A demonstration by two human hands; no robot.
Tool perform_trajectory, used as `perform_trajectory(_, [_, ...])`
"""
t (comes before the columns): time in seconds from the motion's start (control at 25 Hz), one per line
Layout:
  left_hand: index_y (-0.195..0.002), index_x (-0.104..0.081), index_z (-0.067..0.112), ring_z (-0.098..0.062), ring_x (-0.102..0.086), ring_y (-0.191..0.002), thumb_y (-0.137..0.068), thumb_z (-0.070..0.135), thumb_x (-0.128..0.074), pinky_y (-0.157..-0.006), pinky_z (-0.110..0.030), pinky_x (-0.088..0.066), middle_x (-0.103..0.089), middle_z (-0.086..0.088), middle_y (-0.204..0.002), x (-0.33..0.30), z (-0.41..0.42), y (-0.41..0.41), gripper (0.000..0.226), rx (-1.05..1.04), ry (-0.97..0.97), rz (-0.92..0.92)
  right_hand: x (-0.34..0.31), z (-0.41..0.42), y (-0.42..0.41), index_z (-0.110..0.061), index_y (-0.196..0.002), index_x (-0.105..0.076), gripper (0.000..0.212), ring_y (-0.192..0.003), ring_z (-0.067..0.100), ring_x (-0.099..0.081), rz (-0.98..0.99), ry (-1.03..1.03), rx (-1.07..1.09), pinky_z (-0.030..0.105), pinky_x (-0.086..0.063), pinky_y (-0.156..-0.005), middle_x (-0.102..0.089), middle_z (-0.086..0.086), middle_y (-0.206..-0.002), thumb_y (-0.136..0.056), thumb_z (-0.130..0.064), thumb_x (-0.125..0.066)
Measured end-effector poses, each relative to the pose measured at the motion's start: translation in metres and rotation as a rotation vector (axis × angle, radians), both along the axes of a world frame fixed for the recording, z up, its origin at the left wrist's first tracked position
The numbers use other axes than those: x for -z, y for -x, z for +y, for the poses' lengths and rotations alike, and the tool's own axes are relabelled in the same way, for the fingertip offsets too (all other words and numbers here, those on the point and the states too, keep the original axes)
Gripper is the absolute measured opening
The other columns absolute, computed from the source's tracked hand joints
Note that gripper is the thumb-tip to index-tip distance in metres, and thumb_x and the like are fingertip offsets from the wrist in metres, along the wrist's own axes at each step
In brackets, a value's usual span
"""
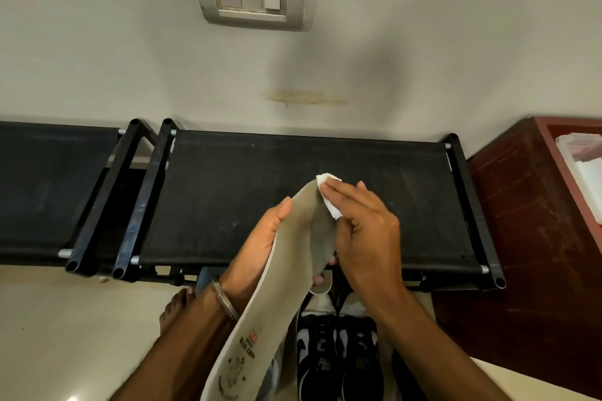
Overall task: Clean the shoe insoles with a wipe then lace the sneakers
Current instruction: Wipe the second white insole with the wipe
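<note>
Insole [260,319] heel cut off; wipe [329,202] mostly under right hand [365,231].

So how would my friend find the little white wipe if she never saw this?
Start at the black fabric rack along the wall. In front of it, two hands hold up a long grey insole. The wipe is the small crumpled white piece under the right hand's straight fingers near the insole's top end, the only bright white thing there.
</note>
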State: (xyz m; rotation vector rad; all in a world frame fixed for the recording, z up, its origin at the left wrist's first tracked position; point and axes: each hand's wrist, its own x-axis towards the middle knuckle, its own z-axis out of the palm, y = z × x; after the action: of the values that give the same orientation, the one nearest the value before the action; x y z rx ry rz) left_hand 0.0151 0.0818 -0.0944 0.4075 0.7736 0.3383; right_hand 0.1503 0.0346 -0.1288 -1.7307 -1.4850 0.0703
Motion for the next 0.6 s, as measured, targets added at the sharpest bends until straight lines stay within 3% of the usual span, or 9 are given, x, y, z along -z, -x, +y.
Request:
perform_trajectory(0.12, [-0.117, -0.067, 0.012, -0.023, -0.069, -0.088, -0.085, 0.050, -0.042, -0.073, -0.036, -0.055, -0.071, -0.013, -0.106, -0.002, 0.000, 0.000, 0.056, -0.074, 0.056, -0.062, -0.001, -0.004, 0.016, -0.002, -0.114, -0.070, 0.035, -0.124, 0.006, -0.049, -0.032, -0.057, -0.103, 0.018, -0.025, -0.117, -0.066, 0.006, -0.123, -0.091, -0.012, -0.047])
perform_trajectory(0.2, [-0.117, -0.068, 0.012, -0.025, -0.069, -0.085, -0.085, 0.050, -0.042, -0.069, -0.036, -0.057, -0.071, -0.015, -0.106, -0.001, 0.000, 0.001, 0.056, -0.045, 0.042, -0.060, 0.001, -0.004, 0.008, -0.004, -0.116, -0.070, 0.035, -0.126, -0.001, -0.047, -0.024, -0.056, -0.086, 0.028, -0.030, -0.117, -0.064, 0.002, -0.125, -0.091, -0.012, -0.046])
perform_trajectory(0.28, [-0.118, -0.065, 0.014, -0.027, -0.066, -0.082, -0.086, 0.053, -0.039, -0.064, -0.036, -0.053, -0.070, -0.016, -0.104, -0.001, -0.001, 0.001, 0.058, 0.006, -0.010, -0.015, 0.001, -0.001, 0.000, -0.006, -0.117, -0.070, 0.038, -0.121, 0.005, -0.056, 0.010, -0.030, -0.006, 0.036, -0.036, -0.115, -0.066, 0.003, -0.125, -0.091, -0.013, -0.044])
perform_trajectory(0.4, [-0.127, -0.060, 0.014, -0.023, -0.068, -0.094, -0.085, 0.052, -0.042, -0.076, -0.036, -0.055, -0.070, -0.011, -0.112, -0.001, 0.000, 0.002, 0.060, -0.048, 0.050, -0.064, 0.003, -0.005, 0.014, -0.002, -0.118, -0.068, 0.035, -0.122, 0.015, -0.055, -0.059, -0.052, -0.135, 0.025, -0.024, -0.119, -0.066, 0.009, -0.124, -0.094, -0.016, -0.047])
perform_trajectory(0.52, [-0.114, -0.069, 0.015, -0.026, -0.068, -0.086, -0.082, 0.053, -0.042, -0.066, -0.037, -0.055, -0.071, -0.014, -0.107, 0.000, 0.001, 0.002, 0.057, -0.022, 0.047, -0.044, 0.004, 0.000, 0.001, -0.004, -0.118, -0.069, 0.035, -0.117, 0.012, -0.058, -0.073, -0.043, -0.091, 0.036, -0.026, -0.119, -0.067, 0.007, -0.124, -0.095, -0.018, -0.046])
perform_trajectory(0.6, [-0.114, -0.071, 0.015, -0.027, -0.066, -0.087, -0.082, 0.053, -0.044, -0.072, -0.041, -0.051, -0.069, -0.016, -0.108, 0.001, -0.001, 0.001, 0.057, -0.026, 0.036, -0.017, 0.004, -0.001, 0.000, -0.004, -0.119, -0.068, 0.036, -0.123, 0.007, -0.055, -0.083, -0.039, -0.065, 0.037, -0.026, -0.119, -0.064, 0.005, -0.126, -0.090, -0.013, -0.049])
